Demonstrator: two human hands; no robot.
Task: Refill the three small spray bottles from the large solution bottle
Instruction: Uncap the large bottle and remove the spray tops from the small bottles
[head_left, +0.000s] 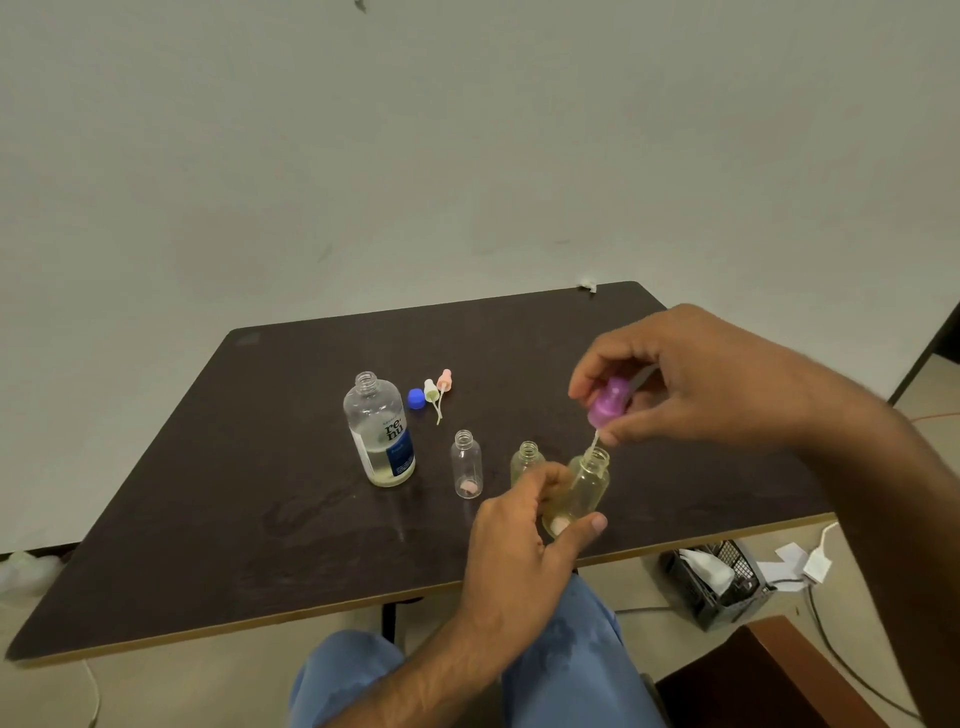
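Purple sprayer head poised over a tilted small spray bottle.

The right hand (691, 374) is pinching the purple sprayer head (608, 405), its dip tube (594, 441) pointing down-left just above the open neck. The left hand (524, 525) is gripping the small spray bottle (582, 488), leaning rightward near the table (260, 493) front edge; the large solution bottle (382, 431) is standing well apart leftward.

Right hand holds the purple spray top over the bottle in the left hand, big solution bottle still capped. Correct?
Not quite. In the head view the large solution bottle is uncapped; its blue cap lies beside it. The right hand does hold the purple spray top over the left hand's bottle.
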